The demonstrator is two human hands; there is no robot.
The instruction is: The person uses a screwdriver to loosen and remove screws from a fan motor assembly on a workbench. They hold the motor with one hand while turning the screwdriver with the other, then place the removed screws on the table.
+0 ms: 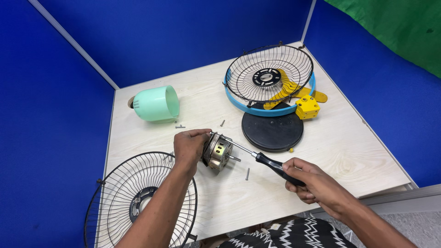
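My left hand [190,147] grips a small metal fan motor [218,152] and holds it on its side on the pale wooden table [353,151], shaft pointing toward me. My right hand [308,180] is closed around the black handle of a screwdriver [268,163]. Its metal shank reaches up and left, and the tip touches the upper edge of the motor. A loose screw [247,173] lies on the table just in front of the motor, and two more screws [180,126] lie behind it.
A mint green plastic motor cover [157,104] lies at the back left. One black wire fan guard [138,202] overhangs the near left edge. Another guard [268,73] rests on a blue ring with yellow blades. A black round base [273,131] and yellow block [307,107] sit nearby. Blue partitions surround the table.
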